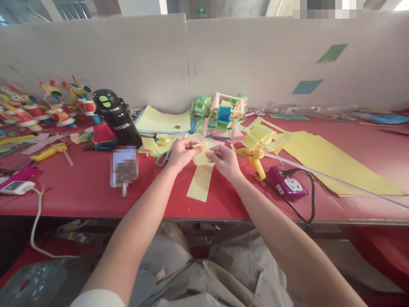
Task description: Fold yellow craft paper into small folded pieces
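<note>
Between my two hands is a small folded piece of pale yellow paper [201, 158]. My left hand [184, 152] pinches its left side with thumb and fingers. On the right side, my right hand [225, 160] grips it the same way. Just below, a flat pale yellow paper strip [200, 183] lies on the red table [159, 200]. Scissors with grey-green handles [162, 159] lie beside my left hand, partly hidden by it. A yellow hot glue gun [254, 161] rests to the right of my right hand.
Behind the hands stands a paper wheel model on a frame [223, 115]. A black bottle [116, 117] leans at the left. A purple power socket [289, 183] and yellow sheets [335, 166] lie right. Toy figures [60, 106] stand far left. A pale partition [255, 64] closes the back.
</note>
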